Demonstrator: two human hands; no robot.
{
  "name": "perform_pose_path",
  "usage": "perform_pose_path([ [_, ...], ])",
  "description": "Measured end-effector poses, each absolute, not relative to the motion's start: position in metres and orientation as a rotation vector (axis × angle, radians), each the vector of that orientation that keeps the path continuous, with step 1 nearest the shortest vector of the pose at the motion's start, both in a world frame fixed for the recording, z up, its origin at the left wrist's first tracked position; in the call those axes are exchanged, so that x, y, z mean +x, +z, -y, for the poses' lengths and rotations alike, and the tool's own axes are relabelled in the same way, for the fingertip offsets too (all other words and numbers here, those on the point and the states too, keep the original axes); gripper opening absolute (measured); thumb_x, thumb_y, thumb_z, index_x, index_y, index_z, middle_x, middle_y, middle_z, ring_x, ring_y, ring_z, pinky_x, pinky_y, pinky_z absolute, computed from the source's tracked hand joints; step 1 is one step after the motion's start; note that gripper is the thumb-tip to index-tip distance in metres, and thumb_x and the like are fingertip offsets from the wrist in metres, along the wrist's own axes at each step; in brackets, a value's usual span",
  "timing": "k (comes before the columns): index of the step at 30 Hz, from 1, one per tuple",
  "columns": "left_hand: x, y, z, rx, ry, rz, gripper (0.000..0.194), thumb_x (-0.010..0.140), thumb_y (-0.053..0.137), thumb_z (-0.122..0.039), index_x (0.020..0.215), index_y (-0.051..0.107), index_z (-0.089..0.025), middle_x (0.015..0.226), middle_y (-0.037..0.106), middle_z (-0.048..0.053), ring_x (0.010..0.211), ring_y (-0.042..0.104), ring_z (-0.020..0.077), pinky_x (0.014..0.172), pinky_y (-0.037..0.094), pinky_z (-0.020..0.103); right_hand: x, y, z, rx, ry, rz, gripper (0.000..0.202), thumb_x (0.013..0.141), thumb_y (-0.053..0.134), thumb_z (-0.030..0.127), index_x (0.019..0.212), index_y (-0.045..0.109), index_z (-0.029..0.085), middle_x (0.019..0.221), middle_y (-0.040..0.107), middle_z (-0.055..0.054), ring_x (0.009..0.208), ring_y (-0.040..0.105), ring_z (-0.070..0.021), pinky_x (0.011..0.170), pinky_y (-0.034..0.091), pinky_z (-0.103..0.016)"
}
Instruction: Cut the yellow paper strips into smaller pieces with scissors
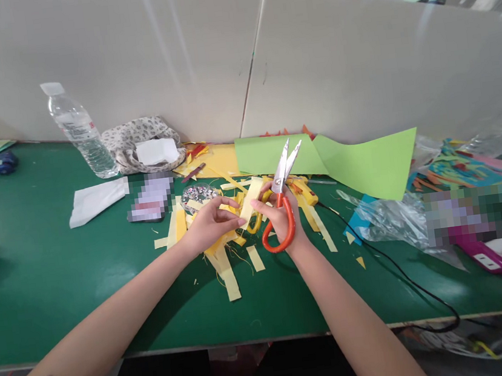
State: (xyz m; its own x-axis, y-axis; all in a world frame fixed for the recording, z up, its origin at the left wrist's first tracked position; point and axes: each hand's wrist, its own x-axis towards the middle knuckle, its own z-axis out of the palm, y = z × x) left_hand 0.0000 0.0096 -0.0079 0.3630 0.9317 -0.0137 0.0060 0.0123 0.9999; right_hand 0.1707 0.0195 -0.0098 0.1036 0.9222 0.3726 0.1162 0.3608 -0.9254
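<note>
Yellow paper point(252, 197), a short strip, sits above the counter point(81, 257), pinched by my right fingers point(266, 209), which also carry scissors point(279, 184) aimed outward, presumably for safety; whether my left fingers point(230, 223) grip the paper, I cannot tell.

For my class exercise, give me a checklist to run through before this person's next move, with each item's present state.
1. Scissors pointing away from the person: ok.
2. Scissor blades closed: not ok; they stand apart.
3. Paper strip held by the right hand: ok.
4. Left hand gripping that strip too: cannot tell; its fingertips are close to the strip's near end.
5. Tabletop clear around the hands: not ok; loose strips lie there.
6. Yellow glue gun cool: cannot tell.
</note>
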Motion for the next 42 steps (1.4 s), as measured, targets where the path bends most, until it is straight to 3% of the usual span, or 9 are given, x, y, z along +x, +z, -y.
perform_pose_path([
  [12,0.0006,-0.0077,-0.0060,1.611,0.820,-1.089,0.033,0.066,0.071,-0.033,0.095,0.062,-0.021,0.075,0.071,0.002,0.072,0.067,0.0177,0.070,0.052,0.032,0.1723,-0.0072,-0.0216,-1.054,0.764,1.098,0.027,0.065,0.071,0.031,0.079,0.050,0.022,0.072,0.050,0.005,0.065,0.051,-0.0106,0.070,0.045,-0.031],
  [20,-0.0006,-0.0103,-0.0088,1.702,0.793,-1.116,0.029,0.066,0.071,-0.035,0.092,0.067,-0.022,0.076,0.072,0.002,0.075,0.067,0.0182,0.076,0.051,0.033,0.1738,-0.0066,-0.0230,-1.038,0.736,1.018,0.026,0.065,0.070,0.025,0.081,0.050,0.021,0.073,0.055,0.004,0.069,0.055,-0.0109,0.075,0.045,-0.031],
  [31,-0.0005,-0.0050,-0.0047,1.746,0.821,-1.069,0.025,0.073,0.063,-0.043,0.082,0.069,-0.020,0.079,0.070,0.004,0.074,0.064,0.0169,0.074,0.050,0.031,0.1711,-0.0071,-0.0196,-0.982,0.838,1.225,0.025,0.068,0.068,0.025,0.085,0.051,0.023,0.072,0.057,0.005,0.068,0.056,-0.0119,0.073,0.046,-0.032],
  [42,0.0017,-0.0052,-0.0054,1.610,0.876,-1.116,0.018,0.068,0.068,-0.037,0.072,0.067,-0.019,0.072,0.068,0.002,0.067,0.061,0.0134,0.065,0.049,0.027,0.1671,-0.0102,-0.0165,-1.024,0.822,1.331,0.022,0.069,0.068,0.027,0.084,0.052,0.024,0.076,0.057,0.004,0.072,0.056,-0.0126,0.072,0.047,-0.032],
])
